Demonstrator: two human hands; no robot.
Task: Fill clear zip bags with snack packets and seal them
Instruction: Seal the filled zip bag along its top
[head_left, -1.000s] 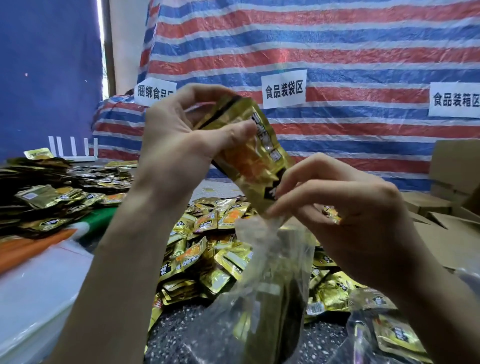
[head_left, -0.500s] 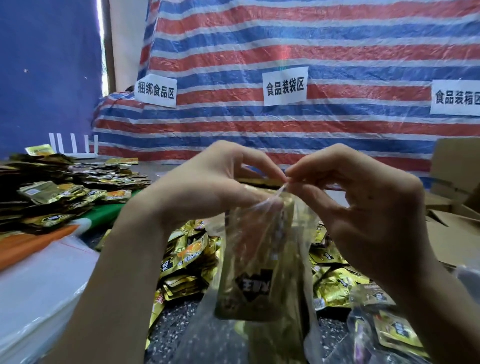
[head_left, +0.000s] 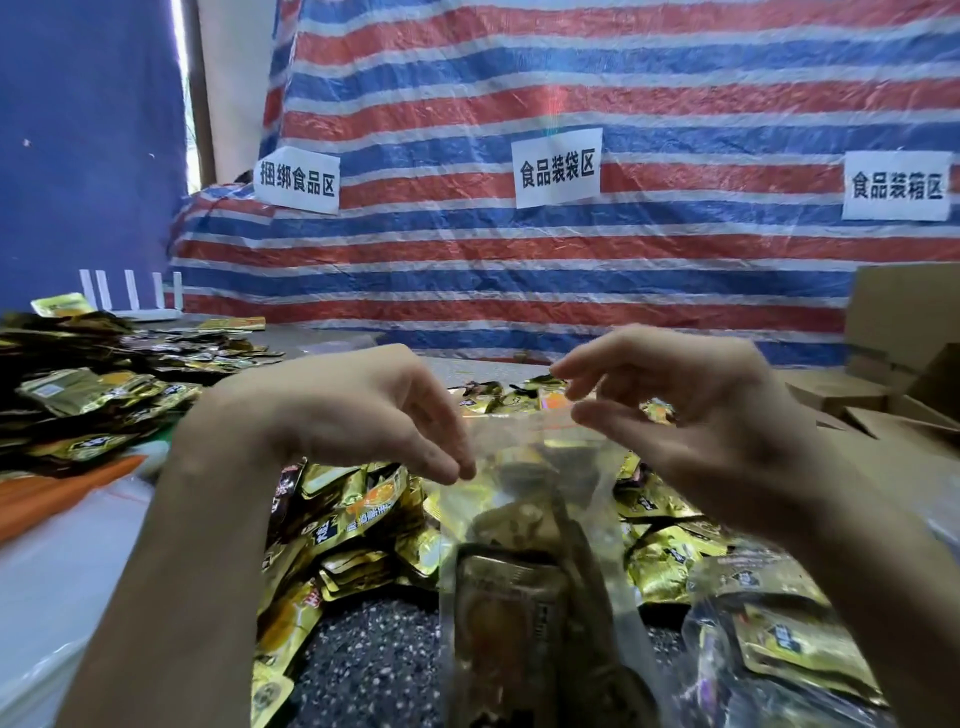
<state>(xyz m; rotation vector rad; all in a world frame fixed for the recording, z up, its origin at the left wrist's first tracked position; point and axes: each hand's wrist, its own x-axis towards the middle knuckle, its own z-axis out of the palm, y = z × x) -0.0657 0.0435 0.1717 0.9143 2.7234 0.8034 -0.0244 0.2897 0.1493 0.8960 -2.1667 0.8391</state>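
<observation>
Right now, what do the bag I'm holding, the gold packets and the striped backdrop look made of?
Zip bag: thin clear plastic film, glossy; packets show through it.
Gold packets: metallised foil-like film, likely plastic laminate; mirror glints, crinkled.
Striped backdrop: woven plastic tarpaulin, apparently; faint sheen and fine creases.

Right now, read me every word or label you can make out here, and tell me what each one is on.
"捆绑食品区": left white paper sign, stuck on the striped tarp.
"食品装袋区": middle white paper sign, same tarp.
"食品装箱区": right white paper sign, same tarp.
Print on the gold snack packets: too blurred to read.
</observation>
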